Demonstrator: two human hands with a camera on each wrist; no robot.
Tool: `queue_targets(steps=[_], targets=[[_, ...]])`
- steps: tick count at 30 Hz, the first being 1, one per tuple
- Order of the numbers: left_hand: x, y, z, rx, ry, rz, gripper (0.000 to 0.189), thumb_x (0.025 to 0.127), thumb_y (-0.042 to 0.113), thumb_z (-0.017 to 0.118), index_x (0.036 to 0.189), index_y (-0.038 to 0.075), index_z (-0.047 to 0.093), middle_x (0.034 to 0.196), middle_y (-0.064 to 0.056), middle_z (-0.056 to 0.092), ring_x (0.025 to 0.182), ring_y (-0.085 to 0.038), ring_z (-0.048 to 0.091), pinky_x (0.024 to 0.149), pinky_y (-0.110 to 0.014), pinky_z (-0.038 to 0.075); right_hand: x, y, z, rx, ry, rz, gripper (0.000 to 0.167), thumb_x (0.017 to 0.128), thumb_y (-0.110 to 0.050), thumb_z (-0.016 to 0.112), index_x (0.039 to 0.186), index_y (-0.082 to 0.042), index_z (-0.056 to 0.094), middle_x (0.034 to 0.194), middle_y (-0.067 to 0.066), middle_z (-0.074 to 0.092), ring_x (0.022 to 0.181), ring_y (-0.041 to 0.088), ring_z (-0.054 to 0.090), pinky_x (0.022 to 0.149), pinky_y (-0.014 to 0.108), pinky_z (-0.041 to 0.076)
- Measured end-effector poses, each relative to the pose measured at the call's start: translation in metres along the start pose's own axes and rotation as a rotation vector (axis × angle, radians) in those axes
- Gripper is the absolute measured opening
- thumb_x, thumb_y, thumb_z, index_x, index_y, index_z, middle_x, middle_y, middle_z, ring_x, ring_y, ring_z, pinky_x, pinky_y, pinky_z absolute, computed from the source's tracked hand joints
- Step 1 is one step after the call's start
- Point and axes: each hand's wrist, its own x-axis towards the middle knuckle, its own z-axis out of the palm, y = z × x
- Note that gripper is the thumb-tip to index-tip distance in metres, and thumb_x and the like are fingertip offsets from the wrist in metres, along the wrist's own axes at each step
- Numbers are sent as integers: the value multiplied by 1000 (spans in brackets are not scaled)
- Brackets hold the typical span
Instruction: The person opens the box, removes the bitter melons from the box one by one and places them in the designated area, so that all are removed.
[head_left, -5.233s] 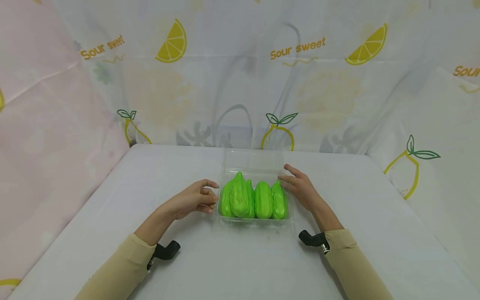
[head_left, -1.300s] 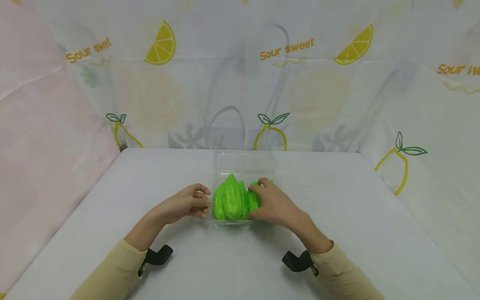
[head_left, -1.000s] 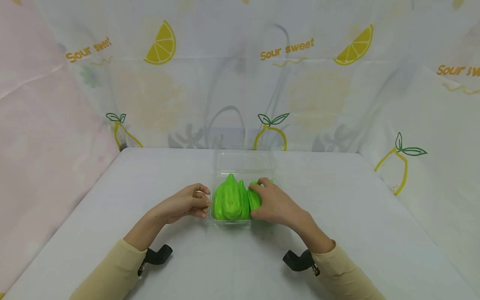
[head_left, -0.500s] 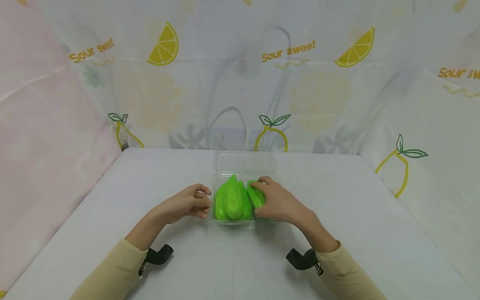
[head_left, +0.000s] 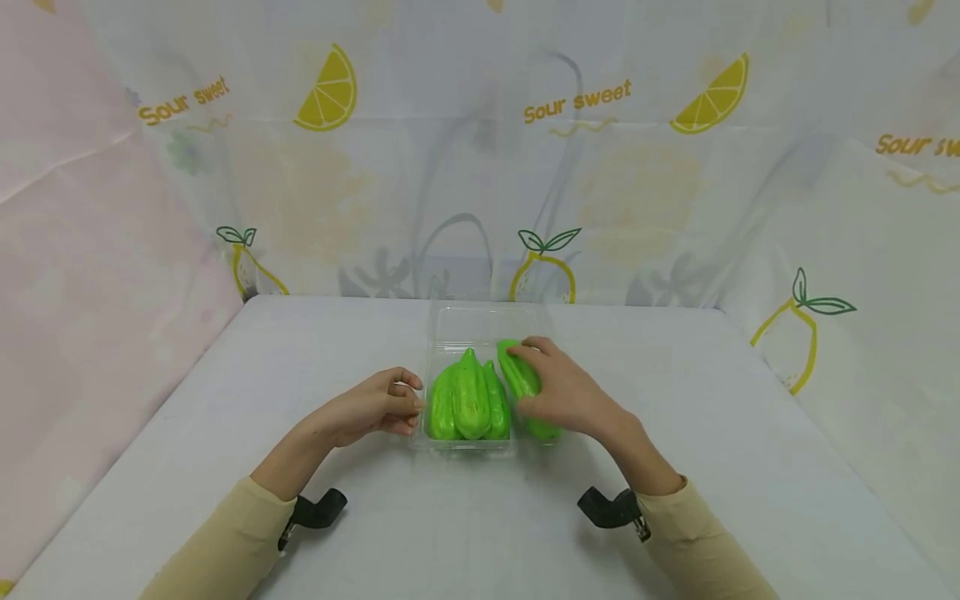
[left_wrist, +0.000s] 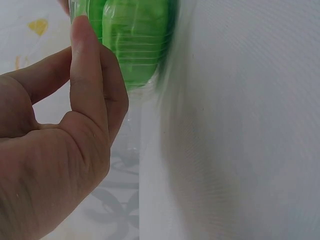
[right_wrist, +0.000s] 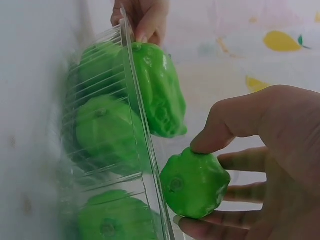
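Note:
A clear plastic clamshell box point(head_left: 468, 444) lies with its lid point(head_left: 491, 321) folded back. Several glossy green ridged vegetables point(head_left: 471, 400), long with pointed ends, fill its left side; another point(head_left: 549, 431) lies at its right end, partly hidden. My left hand point(head_left: 378, 408) pinches the box's left rim between thumb and fingers, as the left wrist view shows. With thumb and spread fingers, my right hand point(head_left: 566, 392) grips one green ridged vegetable point(right_wrist: 195, 182), tilted, over the right part of the box. In the right wrist view it is close to the rim.
A white cloth-covered table point(head_left: 375, 517) carries the box. Behind it hangs a curtain point(head_left: 637, 192) printed with lemons, and a pinkish curtain point(head_left: 97, 283) closes the left side. A black wrist camera mount point(head_left: 611, 508) sits under the right forearm.
My right hand, earlier at the box's right edge, has moved in, taken a green ridged vegetable and lifted it up and right from the others. My left hand stays at the rim.

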Motion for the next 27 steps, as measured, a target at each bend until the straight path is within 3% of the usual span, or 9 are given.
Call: queue_targets(steps=[6, 15, 23, 27], targets=[[0, 0, 1, -1, 1, 0, 43, 99, 10, 55, 131, -6, 31, 88, -4, 57, 75, -13, 62, 68, -22, 59, 5, 10, -2, 34, 75, -19, 76, 74, -12, 60, 148, -17, 44, 151, 5, 39, 110, 24, 52, 82, 36, 47], [-1, 1, 0, -3, -6, 1, 43, 100, 10, 54, 132, -7, 30, 88, -4, 57, 75, -13, 62, 68, -21, 59, 12, 28, -6, 168, 186, -35, 74, 76, -10, 60, 148, -13, 44, 153, 6, 36, 122, 27, 51, 92, 41, 49], [0, 0, 0, -9, -13, 10, 42, 99, 9, 55, 130, -5, 31, 87, -2, 57, 75, -12, 62, 69, -21, 59, 16, 42, -6, 214, 239, -21, 74, 78, -9, 59, 150, -13, 42, 156, 10, 33, 119, 27, 51, 81, 37, 49], [0, 0, 0, -13, -15, 10, 41, 99, 9, 54, 130, -6, 30, 88, -2, 57, 75, -12, 62, 69, -21, 59, 17, 47, -7, 230, 267, -10, 74, 78, -8, 60, 150, -12, 42, 156, 10, 34, 118, 28, 51, 84, 38, 50]])
